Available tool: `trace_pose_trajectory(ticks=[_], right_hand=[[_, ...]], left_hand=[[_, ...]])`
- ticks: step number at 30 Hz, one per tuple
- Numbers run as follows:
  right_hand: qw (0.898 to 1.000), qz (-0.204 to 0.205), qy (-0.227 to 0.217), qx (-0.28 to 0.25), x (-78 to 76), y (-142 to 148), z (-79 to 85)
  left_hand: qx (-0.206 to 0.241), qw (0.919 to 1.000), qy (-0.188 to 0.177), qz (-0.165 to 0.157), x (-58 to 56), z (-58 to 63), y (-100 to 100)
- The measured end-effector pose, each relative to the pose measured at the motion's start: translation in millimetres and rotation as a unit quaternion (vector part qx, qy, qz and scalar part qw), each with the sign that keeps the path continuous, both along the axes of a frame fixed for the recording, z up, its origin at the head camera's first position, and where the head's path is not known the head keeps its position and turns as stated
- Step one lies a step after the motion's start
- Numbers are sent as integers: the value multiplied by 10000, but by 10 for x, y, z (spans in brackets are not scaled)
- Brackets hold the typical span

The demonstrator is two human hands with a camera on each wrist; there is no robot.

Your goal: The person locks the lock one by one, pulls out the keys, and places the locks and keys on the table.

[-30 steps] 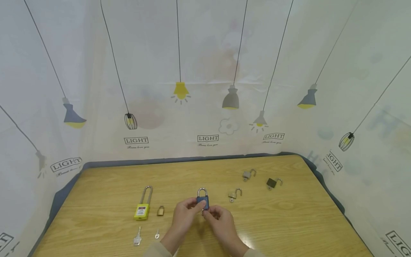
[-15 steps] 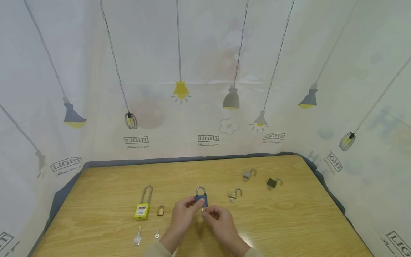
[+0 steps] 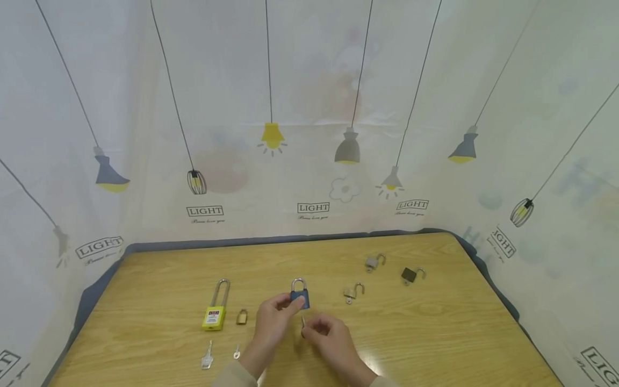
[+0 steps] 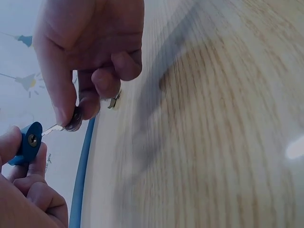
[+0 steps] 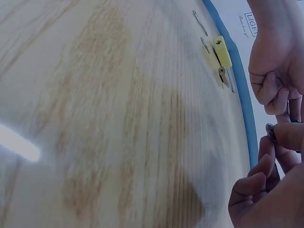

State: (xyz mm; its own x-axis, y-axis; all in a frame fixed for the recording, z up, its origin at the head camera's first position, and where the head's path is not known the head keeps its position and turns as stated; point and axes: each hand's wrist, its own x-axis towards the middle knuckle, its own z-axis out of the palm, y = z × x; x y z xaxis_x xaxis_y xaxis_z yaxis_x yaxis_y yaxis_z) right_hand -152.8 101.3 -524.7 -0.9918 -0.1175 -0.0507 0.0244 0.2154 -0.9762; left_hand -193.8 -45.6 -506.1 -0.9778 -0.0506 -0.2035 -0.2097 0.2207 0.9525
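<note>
My left hand (image 3: 272,321) pinches a blue padlock (image 3: 300,299) between thumb and fingers, its steel shackle pointing up and closed. In the left wrist view the keyhole (image 4: 33,139) shows in its bottom face. Just below the padlock, my right hand (image 3: 333,339) pinches a key (image 3: 303,323) by its dark head, the blade pointing toward the padlock. A small gap shows between key and padlock in the head view. In the right wrist view my fingers cover most of the key and padlock.
To the left lie a yellow long-shackle padlock (image 3: 214,318), a small brass padlock (image 3: 242,317) and two keys, one larger (image 3: 207,358) and one small (image 3: 237,353). At right are brass (image 3: 350,294), grey (image 3: 371,263) and black (image 3: 408,276) padlocks with open shackles. A printed curtain (image 3: 309,177) surrounds the table.
The key has come out of the padlock's bottom and moved down with my right hand. My left hand has shifted the padlock slightly up and left.
</note>
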Motion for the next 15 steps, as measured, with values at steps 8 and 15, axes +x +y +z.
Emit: trace_pose_trajectory(ticks=[8, 15], right_hand=[[9994, 282, 18, 197, 17, 30, -25], [9986, 395, 31, 344, 27, 43, -7]], left_hand=[[-456, 9983, 366, 51, -35, -15, -121], [-1110, 9935, 248, 107, -96, -5, -292]])
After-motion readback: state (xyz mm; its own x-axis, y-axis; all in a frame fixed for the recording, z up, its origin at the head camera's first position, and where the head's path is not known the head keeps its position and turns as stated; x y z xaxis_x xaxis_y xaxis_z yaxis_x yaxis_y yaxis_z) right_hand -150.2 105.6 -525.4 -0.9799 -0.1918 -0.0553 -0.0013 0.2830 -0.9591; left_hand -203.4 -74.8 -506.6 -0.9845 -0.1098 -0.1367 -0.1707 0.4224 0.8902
